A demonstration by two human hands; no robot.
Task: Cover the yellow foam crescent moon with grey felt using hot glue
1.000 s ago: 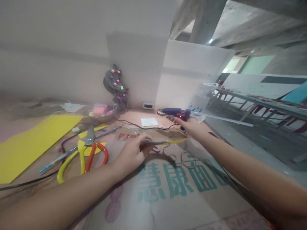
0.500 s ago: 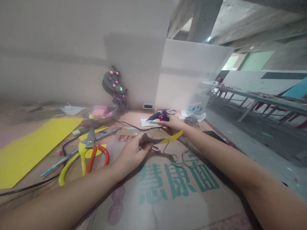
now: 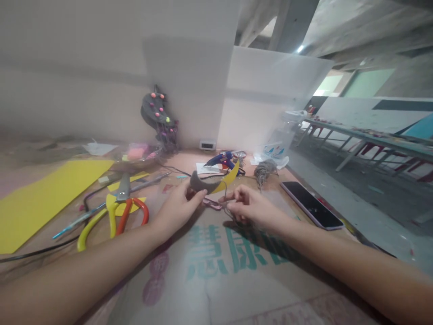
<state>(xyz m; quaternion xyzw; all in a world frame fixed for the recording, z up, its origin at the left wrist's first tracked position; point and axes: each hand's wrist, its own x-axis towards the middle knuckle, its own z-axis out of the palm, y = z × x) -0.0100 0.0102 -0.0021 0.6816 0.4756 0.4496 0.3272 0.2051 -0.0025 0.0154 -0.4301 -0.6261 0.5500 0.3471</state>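
My left hand pinches a yellow crescent whose near part is wrapped in grey yarn. The crescent's bare yellow tip points up and to the right. Just right of it, my right hand has thumb and forefinger closed on the loose strand of that yarn. Below the crescent, between the hands, a small pink tool lies on the board. A blue glue gun with a small red light rests beyond the hands, near a white paper.
Scissors with yellow and orange handles lie left, beside a yellow sheet and a pen. At right are a phone and a grey yarn ball. A dark crescent decoration with beads stands against the wall.
My right hand has left the glue gun and come back to the yarn strand near the crescent. The crescent's yellow tip is raised higher. The phone, earlier mostly covered by my right arm, now shows.
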